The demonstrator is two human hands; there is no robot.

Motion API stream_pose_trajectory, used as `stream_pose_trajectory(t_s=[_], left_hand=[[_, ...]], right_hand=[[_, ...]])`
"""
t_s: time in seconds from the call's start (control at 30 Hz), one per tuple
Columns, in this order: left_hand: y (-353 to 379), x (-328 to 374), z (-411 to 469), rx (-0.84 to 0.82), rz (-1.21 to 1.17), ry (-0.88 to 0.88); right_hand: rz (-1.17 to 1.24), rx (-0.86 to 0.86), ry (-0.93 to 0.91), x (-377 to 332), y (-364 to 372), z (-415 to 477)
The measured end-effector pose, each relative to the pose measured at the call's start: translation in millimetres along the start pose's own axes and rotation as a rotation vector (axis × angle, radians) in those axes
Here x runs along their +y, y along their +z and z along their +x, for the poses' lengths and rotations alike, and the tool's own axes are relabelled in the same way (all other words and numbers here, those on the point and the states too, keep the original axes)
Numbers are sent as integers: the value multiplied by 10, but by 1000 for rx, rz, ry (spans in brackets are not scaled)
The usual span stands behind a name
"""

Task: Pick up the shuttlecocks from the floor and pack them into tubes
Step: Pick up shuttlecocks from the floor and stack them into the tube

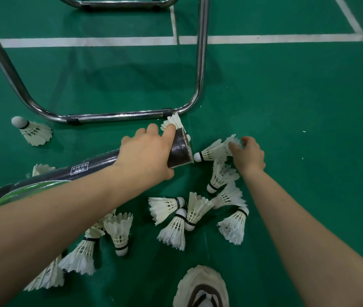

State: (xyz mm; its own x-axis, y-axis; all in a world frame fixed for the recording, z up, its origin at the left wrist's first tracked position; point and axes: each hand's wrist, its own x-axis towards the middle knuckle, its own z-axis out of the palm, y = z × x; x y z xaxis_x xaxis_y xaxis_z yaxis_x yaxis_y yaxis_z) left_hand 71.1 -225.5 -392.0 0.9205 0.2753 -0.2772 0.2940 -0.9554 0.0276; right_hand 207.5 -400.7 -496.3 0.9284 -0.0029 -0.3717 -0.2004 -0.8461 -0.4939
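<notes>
The shuttlecock tube (180, 150) is gripped near its mouth by the left hand (146, 157). A shuttlecock (212, 151) is pinched by the right hand (249, 155), its cork just beside the opening. Cork-first insertion is called for next.

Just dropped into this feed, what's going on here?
A person is packing shuttlecocks on a green court floor. The left hand grips a dark tube near its open end. The right hand pinches one shuttlecock by its feathers, cork pointed at the tube's mouth but not yet inside. Many loose shuttlecocks lie scattered nearby, beside a metal frame.
</notes>
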Motion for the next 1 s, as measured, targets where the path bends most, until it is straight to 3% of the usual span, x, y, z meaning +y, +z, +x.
stream_pose_trajectory(t_s=[0.13, 0.3, 0.57, 0.73, 0.87, 1.0], left_hand=[[1, 32, 7, 4, 4, 5], [5, 68, 4, 3, 3, 10], [-25, 58, 14, 18, 3, 3], [-56, 91, 15, 24, 0, -3], [-80, 91, 8, 32, -12, -6], [-111, 43, 15, 40, -31, -19]], right_hand=[[30, -58, 8, -12, 15, 12], [128, -3, -20, 14, -59, -7], [549, 254, -190, -228, -466, -268], [860, -114, -376, -541, -519, -676], [770, -384, -466, -651, -417, -854], [627, -684, -405, -674, -408, -900]])
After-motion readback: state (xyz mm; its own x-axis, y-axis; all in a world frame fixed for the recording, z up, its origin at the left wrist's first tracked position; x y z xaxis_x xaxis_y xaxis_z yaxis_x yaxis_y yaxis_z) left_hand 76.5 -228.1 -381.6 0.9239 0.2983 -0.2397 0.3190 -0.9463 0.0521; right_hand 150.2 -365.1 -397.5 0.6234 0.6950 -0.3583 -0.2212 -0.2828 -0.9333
